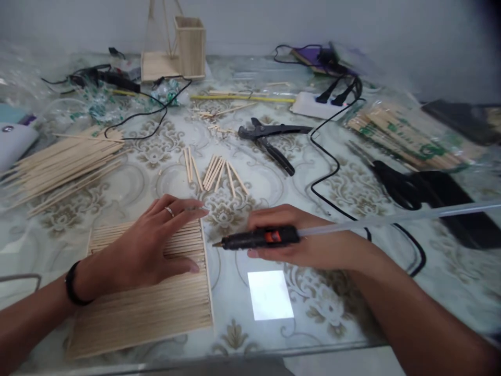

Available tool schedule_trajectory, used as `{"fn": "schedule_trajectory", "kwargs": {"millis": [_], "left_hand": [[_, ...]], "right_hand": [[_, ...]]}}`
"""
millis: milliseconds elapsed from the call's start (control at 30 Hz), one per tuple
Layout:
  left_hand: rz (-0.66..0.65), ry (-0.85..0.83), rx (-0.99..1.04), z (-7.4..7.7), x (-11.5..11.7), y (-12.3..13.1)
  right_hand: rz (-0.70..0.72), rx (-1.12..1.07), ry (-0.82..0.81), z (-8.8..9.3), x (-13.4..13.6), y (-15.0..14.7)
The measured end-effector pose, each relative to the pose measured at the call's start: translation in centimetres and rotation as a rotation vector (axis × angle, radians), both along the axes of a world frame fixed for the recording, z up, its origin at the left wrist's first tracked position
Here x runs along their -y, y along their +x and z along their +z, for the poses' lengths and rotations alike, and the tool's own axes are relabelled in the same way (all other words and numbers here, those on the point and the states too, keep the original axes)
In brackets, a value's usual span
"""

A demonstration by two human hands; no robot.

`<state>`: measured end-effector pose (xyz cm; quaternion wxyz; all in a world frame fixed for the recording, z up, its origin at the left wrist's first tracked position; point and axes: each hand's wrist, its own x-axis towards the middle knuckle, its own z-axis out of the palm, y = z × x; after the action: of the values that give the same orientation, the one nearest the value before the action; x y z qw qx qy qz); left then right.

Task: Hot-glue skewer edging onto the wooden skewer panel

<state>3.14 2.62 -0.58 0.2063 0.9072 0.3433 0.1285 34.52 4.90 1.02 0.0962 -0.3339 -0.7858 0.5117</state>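
A flat panel of thin wooden sticks laid side by side rests on the table near its front edge. Across its upper part lies my left hand, fingers stretched out and thumb apart, with a ring on one finger. My right hand is wrapped round a black hot glue gun. The gun's brass nozzle points left, a little off the panel's right edge. From its rear a long clear glue stick runs out to the right. Several short cut sticks lie beyond the hands.
Black pincers lie mid-table, with a white power strip behind. Long sticks are piled at left, bagged sticks at right by scissors. A stick-built holder stands at the back. A black cord winds past my right hand.
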Motion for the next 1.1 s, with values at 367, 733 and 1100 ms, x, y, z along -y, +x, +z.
{"fn": "schedule_trajectory", "kwargs": {"millis": [367,733,1100], "left_hand": [[0.027,-0.094,0.066,0.0,0.1,-0.1],[0.014,-0.054,0.167,-0.8,-0.4,-0.5],[0.023,-0.076,0.140,-0.7,-1.7,0.0]], "right_hand": [[-0.322,0.164,0.479,1.0,-1.3,4.3],[-0.531,0.168,0.420,0.7,-0.2,7.7],[-0.440,0.089,-0.404,-0.1,13.2,-5.5]]}}
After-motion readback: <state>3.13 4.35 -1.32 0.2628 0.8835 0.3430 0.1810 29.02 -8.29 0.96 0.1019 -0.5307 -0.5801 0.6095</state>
